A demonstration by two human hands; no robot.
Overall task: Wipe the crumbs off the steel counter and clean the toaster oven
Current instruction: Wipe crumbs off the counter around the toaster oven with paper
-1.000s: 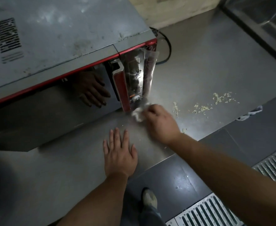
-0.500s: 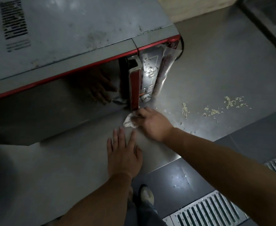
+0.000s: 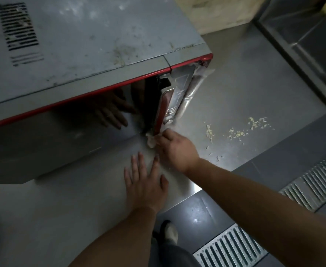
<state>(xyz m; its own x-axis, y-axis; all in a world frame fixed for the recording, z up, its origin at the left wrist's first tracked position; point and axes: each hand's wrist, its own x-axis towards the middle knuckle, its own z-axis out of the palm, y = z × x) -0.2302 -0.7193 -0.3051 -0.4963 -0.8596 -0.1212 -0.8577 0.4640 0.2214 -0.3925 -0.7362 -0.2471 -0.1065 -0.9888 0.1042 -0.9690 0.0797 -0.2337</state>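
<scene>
Hands: left [image 3: 145,185] flat, right [image 3: 174,149] gripping rag [image 3: 150,141]

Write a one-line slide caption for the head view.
Right hand presses a white cloth at the toaster oven door's base; left hand lies flat on the steel counter.

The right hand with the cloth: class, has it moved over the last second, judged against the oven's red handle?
Yes. The right hand with its cloth has moved left, closing onto the foot of the red handle.
</scene>
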